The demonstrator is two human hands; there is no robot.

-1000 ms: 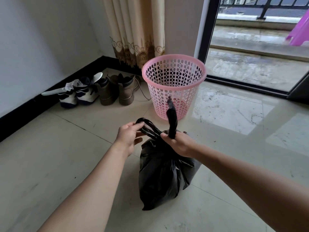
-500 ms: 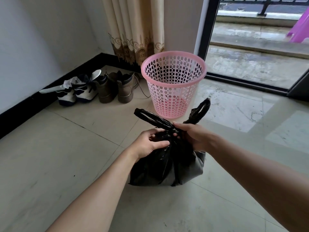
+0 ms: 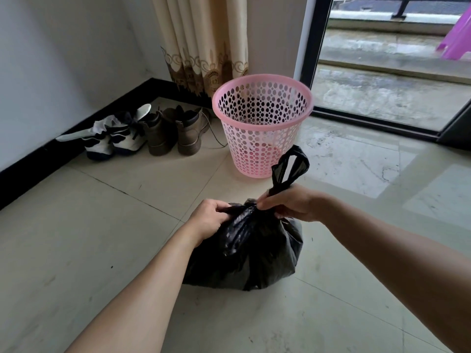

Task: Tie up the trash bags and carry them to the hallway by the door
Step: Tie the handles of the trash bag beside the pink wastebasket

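Note:
A full black trash bag (image 3: 252, 253) sits on the tiled floor in front of me. My right hand (image 3: 293, 203) grips the bag's gathered neck, and one black handle loop (image 3: 290, 166) sticks up above its fingers. On the left side of the neck, my left hand (image 3: 207, 219) pinches the plastic; the other handle is hidden under that hand. An empty pink perforated bin (image 3: 262, 123) stands just behind the bag.
Two pairs of shoes (image 3: 142, 133) line the black skirting at the left wall. A cream curtain (image 3: 204, 47) hangs in the corner. A sliding glass door (image 3: 382, 72) at the right back gives onto a wet balcony.
The bag's two handles have been crossed and pulled down tight at the neck. The left handle loop has gone out of sight under my left hand; the right loop still stands up.

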